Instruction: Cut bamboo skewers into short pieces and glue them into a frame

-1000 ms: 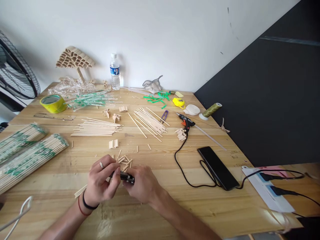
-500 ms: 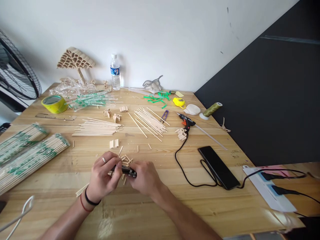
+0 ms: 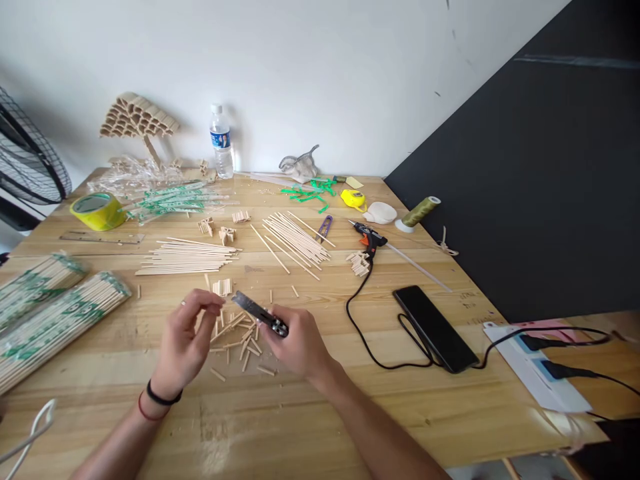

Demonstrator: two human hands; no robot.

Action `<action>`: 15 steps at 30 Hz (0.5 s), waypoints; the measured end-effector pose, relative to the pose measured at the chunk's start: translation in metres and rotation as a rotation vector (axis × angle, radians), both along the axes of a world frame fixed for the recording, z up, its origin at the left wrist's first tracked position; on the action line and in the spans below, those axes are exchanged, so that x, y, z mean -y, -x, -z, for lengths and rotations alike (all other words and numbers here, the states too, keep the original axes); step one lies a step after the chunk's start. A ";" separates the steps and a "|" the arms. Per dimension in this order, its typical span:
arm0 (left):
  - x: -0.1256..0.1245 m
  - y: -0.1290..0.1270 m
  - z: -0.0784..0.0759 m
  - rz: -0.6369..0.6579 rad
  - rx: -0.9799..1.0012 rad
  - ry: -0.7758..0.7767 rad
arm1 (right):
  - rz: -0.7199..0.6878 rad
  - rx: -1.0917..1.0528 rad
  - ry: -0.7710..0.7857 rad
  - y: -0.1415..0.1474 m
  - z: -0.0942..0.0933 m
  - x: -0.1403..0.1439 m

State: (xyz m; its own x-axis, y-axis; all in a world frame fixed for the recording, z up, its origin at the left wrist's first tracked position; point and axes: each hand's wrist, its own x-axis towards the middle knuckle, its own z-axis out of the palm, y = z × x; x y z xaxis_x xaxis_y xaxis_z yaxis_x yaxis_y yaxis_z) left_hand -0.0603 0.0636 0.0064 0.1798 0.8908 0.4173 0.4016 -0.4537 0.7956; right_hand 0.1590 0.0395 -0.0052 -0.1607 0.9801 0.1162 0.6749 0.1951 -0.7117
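While the cutter [image 3: 260,312] was gripped by the right hand [image 3: 295,343], the left hand [image 3: 186,340] fingers were pinched above short sticks [image 3: 239,341], seemingly empty.

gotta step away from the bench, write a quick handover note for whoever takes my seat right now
Right hand: closed on a small cutter, blade end raised toward upper left.
Left hand: fingertips pinched above the cut stick pieces; whether it holds one is unclear.
Long sticks lie in a row behind, a second fan to the right, wrapped packs at left.
Done: a scatter of short pieces is cut.
Left: many long sticks remain whole.
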 end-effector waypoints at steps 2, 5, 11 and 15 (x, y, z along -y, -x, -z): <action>0.005 -0.009 0.000 0.164 -0.066 -0.002 | -0.019 -0.241 0.021 -0.001 -0.002 0.000; 0.015 -0.019 0.000 0.346 -0.144 0.014 | -0.054 -0.512 0.085 0.000 -0.005 0.000; 0.018 -0.021 -0.002 0.475 -0.183 0.034 | -0.059 -0.657 0.173 0.002 -0.005 0.002; 0.009 -0.013 -0.005 0.338 -0.163 -0.020 | 0.025 -0.653 0.106 0.000 -0.004 0.003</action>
